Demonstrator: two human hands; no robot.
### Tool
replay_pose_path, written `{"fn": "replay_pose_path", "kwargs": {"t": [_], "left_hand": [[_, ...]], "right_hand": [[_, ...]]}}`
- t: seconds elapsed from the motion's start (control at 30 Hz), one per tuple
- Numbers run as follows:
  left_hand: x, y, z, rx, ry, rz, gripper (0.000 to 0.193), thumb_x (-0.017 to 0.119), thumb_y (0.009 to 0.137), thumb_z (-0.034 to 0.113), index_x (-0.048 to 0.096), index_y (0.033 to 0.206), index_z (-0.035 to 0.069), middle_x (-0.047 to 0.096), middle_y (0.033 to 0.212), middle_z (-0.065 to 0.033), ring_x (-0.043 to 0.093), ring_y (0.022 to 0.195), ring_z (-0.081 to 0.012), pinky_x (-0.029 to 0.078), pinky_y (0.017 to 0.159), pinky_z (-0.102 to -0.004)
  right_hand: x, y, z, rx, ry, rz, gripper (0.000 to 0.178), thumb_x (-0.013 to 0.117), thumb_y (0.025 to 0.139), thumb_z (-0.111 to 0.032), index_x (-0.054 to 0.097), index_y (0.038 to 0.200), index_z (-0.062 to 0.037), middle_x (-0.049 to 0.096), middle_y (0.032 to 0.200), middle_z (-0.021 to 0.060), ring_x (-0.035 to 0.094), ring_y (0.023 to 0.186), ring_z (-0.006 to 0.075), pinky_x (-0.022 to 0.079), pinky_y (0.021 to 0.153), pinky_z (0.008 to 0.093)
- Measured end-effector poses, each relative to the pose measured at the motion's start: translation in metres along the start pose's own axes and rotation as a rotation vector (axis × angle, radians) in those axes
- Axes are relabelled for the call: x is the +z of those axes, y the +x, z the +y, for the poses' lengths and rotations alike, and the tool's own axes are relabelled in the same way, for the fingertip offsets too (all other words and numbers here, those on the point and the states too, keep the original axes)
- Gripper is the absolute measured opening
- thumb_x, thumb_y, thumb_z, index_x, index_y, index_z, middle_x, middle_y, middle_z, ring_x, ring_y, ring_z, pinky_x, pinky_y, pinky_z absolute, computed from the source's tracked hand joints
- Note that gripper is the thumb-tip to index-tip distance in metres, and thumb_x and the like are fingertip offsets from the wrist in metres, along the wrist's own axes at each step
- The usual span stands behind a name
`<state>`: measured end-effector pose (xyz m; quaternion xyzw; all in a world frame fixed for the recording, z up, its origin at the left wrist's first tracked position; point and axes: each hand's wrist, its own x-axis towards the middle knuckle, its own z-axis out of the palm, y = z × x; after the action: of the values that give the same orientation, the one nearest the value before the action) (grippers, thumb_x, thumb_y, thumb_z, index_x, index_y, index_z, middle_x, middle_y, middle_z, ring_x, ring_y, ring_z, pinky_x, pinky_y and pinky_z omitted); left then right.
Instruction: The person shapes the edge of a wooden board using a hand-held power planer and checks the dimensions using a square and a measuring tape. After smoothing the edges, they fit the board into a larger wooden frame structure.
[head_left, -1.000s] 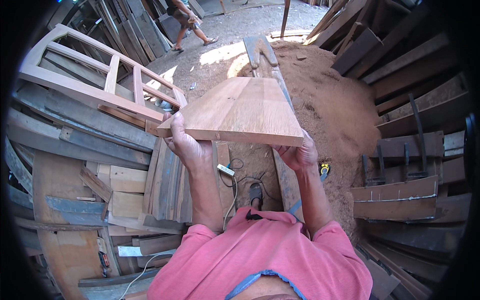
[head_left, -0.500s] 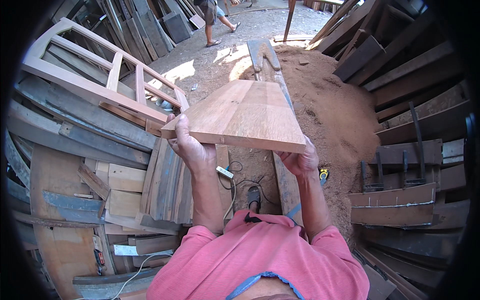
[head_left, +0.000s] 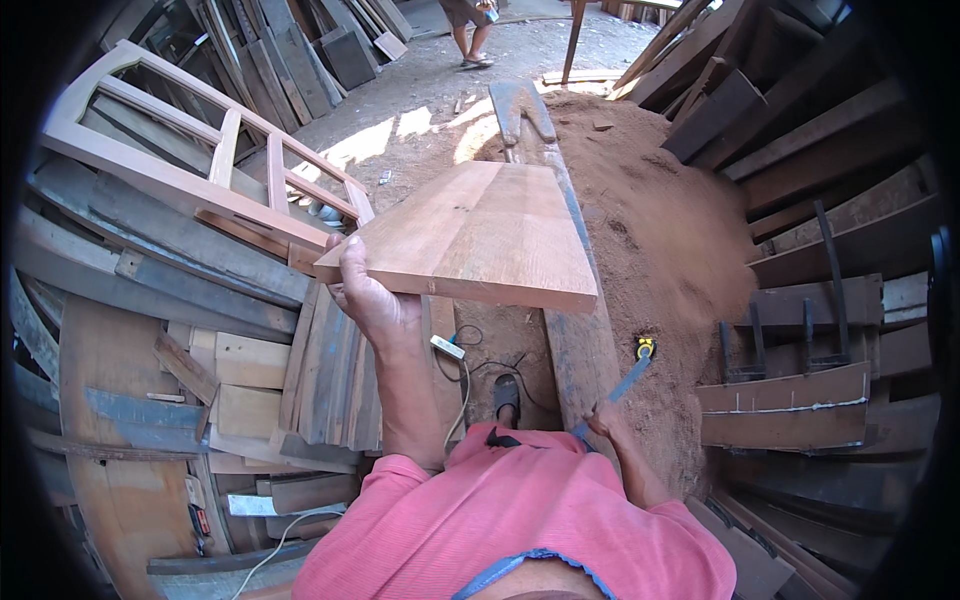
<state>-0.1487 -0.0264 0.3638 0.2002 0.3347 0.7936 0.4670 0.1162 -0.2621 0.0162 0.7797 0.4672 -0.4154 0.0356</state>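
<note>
My left hand grips the near left corner of a wide, pale reddish wooden board, thumb on top and palm beneath. The board is held up nearly flat and tapers toward its far end. Down by my right hip, my right hand is closed at a bluish strip that looks like the blade of a tape measure. The tape's yellow case lies at the far end of that strip, over the sawdust. The board hides part of the long plank bench below.
A pale wooden frame leans on stacked boards at the left. Sawdust is heaped right of the bench. Clamps and dark planks stand at the right. A white power strip with cords lies near my foot. Another person stands far ahead.
My right hand has let go of the board's near right corner and dropped to the bluish strip by my hip. The left hand still holds the board. The far person has moved right.
</note>
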Motion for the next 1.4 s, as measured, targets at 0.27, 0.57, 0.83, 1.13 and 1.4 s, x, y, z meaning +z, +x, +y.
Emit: {"fn": "replay_pose_path", "kwargs": {"t": [0.27, 0.57, 0.83, 1.13, 1.4], "left_hand": [[0.006, -0.003, -0.003, 0.032, -0.019, 0.006, 0.042, 0.063, 0.091, 0.015, 0.046, 0.128, 0.007, 0.050, 0.120, -0.0126, 0.057, 0.116, -0.0280, 0.055, 0.095, -0.0477], [0.016, -0.009, -0.004, 0.043, -0.032, 0.028, 0.035, 0.064, 0.091, 0.015, 0.050, 0.122, 0.007, 0.052, 0.113, -0.0104, 0.059, 0.110, -0.0258, 0.055, 0.092, -0.0471], [0.008, -0.002, -0.005, 0.039, -0.023, -0.014, 0.036, 0.063, 0.091, 0.014, 0.049, 0.124, 0.007, 0.052, 0.116, -0.0112, 0.059, 0.112, -0.0260, 0.055, 0.093, -0.0465], [0.007, -0.004, 0.001, 0.002, -0.045, -0.016, 0.046, 0.062, 0.093, 0.011, 0.041, 0.134, 0.013, 0.047, 0.129, -0.0137, 0.054, 0.123, -0.0299, 0.055, 0.100, -0.0520], [-0.034, -0.006, -0.006, -0.018, -0.015, -0.095, 0.057, 0.064, 0.092, 0.013, 0.038, 0.142, 0.010, 0.048, 0.131, -0.0167, 0.053, 0.126, -0.0325, 0.051, 0.104, -0.0525]], "right_hand": [[0.092, -0.022, 0.070, 0.028, -0.146, -0.004, 0.037, 0.072, 0.080, -0.028, 0.076, 0.108, -0.0029, 0.071, 0.114, 0.0262, 0.071, 0.101, 0.0420, 0.057, 0.089, 0.0498], [0.146, 0.010, 0.095, -0.006, -0.167, -0.016, 0.029, 0.061, 0.089, -0.024, 0.075, 0.103, -0.0031, 0.073, 0.107, 0.0234, 0.072, 0.102, 0.0400, 0.058, 0.085, 0.0491], [0.048, -0.044, 0.022, 0.057, 0.112, 0.118, 0.045, 0.066, 0.084, -0.026, 0.066, 0.117, 0.0046, 0.065, 0.120, 0.0326, 0.063, 0.116, 0.0465, 0.050, 0.099, 0.0535], [-0.060, -0.018, -0.047, -0.064, 0.631, 0.629, 0.032, 0.061, 0.096, -0.027, 0.059, 0.106, 0.0032, 0.066, 0.089, 0.0197, 0.065, 0.081, 0.0345, 0.051, 0.078, 0.0478], [-0.173, -0.047, -0.169, -0.297, 1.853, 0.158, 0.033, 0.062, 0.103, -0.037, 0.058, 0.088, -0.0087, 0.064, 0.078, 0.0024, 0.060, 0.061, 0.0126, 0.053, 0.059, 0.0291]]}}
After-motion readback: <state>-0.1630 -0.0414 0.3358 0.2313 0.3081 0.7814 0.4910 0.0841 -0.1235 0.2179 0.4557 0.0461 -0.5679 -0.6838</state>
